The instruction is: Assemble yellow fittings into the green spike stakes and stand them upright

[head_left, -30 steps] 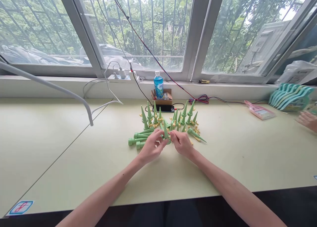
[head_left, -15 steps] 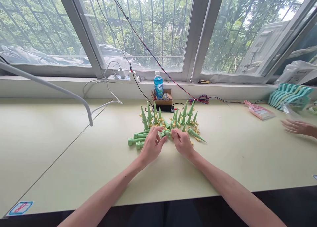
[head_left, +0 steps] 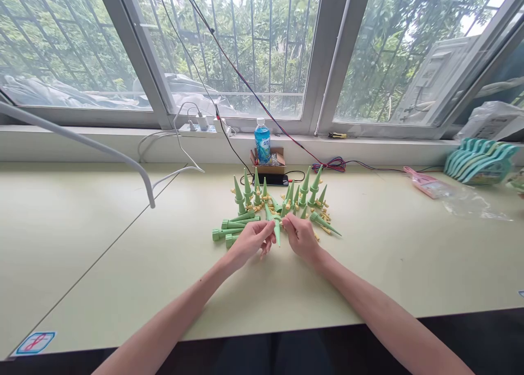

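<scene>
On the tabletop, around its middle, a few flat spikes are lying just left of the hands. The left hand is pinching a green spike along its side with narrowed fingers, the tip pointing toward the near edge. The right hand is closing its fingertips on the thick end of the same spike; whether a small part is sitting there is too small to tell. Both hands seem to be working on the spike's head, which is calling for a steady pinch and fine alignment. Toward the far edge, upright spikes are standing among yellow bits.
</scene>
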Demonstrator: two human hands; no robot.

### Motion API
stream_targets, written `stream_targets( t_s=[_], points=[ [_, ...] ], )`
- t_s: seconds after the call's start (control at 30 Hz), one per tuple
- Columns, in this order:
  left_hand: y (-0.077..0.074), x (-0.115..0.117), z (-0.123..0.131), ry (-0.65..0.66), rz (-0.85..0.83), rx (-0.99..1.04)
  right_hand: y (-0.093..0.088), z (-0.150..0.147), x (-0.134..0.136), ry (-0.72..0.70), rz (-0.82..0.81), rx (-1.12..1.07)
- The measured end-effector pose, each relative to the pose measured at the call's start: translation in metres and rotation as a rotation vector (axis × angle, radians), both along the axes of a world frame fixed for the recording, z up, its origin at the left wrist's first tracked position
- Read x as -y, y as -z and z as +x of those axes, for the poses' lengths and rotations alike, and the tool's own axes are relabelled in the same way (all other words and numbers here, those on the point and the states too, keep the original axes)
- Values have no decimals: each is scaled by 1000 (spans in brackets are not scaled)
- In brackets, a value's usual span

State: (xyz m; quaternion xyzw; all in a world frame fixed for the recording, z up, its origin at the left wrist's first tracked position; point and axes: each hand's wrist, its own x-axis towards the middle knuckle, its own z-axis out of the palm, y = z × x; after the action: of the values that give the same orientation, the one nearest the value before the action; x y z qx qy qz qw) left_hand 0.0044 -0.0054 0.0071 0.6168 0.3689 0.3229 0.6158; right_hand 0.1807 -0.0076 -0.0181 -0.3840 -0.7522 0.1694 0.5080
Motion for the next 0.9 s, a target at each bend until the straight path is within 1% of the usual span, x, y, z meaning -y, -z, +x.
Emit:
stream_targets(
  t_s=[0.07,0.17,0.27,0.37,0.47,0.53,0.6,0.67,0.9],
  points=[
    [2,0,-1,3,28,0,1,-1,0,8,-24,-9],
    [4,2,-1,-20,126,-22,1,-3,2,28,-66,-35],
    [4,5,1,-104,262,-64,0,-6,3,34,-127,-83],
    [4,6,3,-205,404,-118,1,-8,3,5,-192,-140],
    [6,7,4,-264,532,-162,3,-10,2,-26,-231,-190],
    [7,7,4,-286,579,-189,4,-10,1,-38,-248,-210],
    [7,7,3,-282,581,-201,4,-11,1,-49,-259,-220],
    [7,9,3,-256,548,-177,3,-11,1,-58,-268,-225],
    [4,11,6,-180,377,9,3,-12,5,-49,-274,-224]
  ],
)
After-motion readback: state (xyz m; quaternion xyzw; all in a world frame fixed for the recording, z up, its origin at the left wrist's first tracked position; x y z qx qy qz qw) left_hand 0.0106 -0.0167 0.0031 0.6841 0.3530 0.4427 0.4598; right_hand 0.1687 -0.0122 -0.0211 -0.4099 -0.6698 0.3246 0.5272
